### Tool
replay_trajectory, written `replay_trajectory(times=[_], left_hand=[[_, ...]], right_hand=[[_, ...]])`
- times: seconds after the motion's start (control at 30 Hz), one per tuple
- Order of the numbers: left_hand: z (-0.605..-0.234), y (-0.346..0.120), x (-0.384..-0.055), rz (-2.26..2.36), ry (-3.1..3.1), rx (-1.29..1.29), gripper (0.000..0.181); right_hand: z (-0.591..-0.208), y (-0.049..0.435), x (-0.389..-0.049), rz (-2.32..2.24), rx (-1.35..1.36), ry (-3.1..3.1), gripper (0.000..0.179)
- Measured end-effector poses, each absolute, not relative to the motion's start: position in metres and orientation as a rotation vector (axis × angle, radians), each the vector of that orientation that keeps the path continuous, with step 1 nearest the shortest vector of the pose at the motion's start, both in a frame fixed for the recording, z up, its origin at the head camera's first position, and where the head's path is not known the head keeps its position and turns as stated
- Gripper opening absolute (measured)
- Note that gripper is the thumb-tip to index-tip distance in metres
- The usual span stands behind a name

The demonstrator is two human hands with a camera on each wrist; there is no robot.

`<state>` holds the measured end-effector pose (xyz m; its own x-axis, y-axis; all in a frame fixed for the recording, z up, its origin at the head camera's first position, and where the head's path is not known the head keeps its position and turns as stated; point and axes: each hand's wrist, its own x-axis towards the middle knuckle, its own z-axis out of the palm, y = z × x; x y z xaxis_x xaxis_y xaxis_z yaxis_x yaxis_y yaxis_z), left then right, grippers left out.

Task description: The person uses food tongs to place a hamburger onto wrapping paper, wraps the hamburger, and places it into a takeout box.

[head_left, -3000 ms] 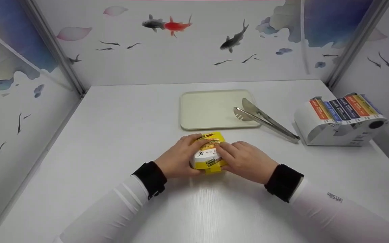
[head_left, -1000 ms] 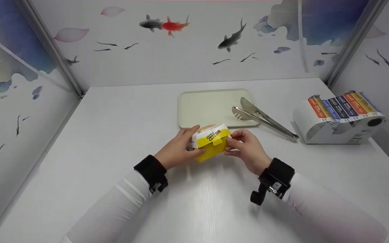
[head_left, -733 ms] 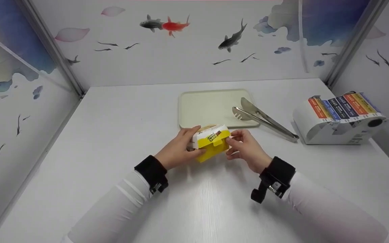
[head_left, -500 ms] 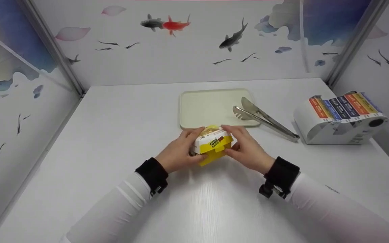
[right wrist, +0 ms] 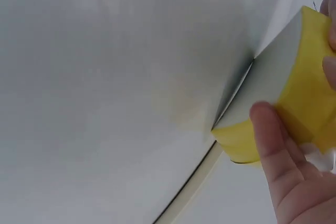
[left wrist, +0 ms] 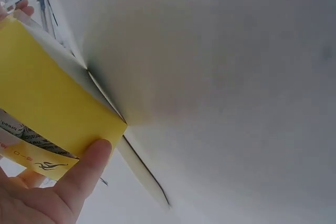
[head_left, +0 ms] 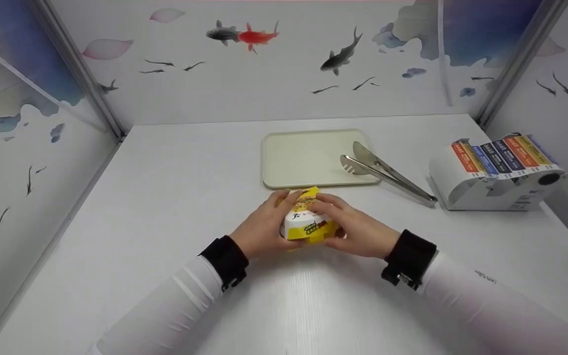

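Note:
A yellow and white cardboard burger box [head_left: 300, 218], with a burger printed on its lid, is between my two hands near the middle of the white table. My left hand [head_left: 263, 228] grips its left side, thumb low at the front and fingers over the top. From the right, my right hand [head_left: 363, 231] holds it with fingers across the lid and thumb at the lower front. In the left wrist view, printed wrapping paper [left wrist: 37, 140] shows through a gap in the side of the box. The right wrist view shows my thumb against the box's yellow wall [right wrist: 310, 93].
Behind the box lies a cream tray [head_left: 299, 160]. Metal tongs [head_left: 387, 175] rest partly on the tray, handle end toward the right. A white holder with several colourful small boxes [head_left: 498, 172] stands at the right. Printed wall panels [head_left: 274, 88] enclose the table.
The right hand has gone from pinching the box's front right corner to spreading its fingers over the lid. The box has come slightly nearer, and its lid faces up more.

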<state>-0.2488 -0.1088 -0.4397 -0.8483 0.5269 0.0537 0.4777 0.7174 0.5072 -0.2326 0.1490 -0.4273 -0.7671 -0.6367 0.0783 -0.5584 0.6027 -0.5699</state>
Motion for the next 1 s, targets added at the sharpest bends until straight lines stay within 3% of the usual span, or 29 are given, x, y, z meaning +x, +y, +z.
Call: replay_trajectory(times=[0.2, 0.47, 1.0], left_hand=[[-0.434, -0.118, -0.239, 0.634, 2.679, 0.923, 0.123], [-0.431, -0.131, -0.240, 0.630, 2.613, 1.059, 0.107], [-0.440, -0.122, -0.242, 0.780, 2.688, 0.986, 0.099]], right_hand=[[-0.433, 0.148, -0.226, -0.699, -1.134, 2.743, 0.071], [-0.440, 0.146, -0.221, -0.576, -1.212, 2.788, 0.077], [-0.440, 0.141, -0.218, -0.407, -1.356, 2.960, 0.070]])
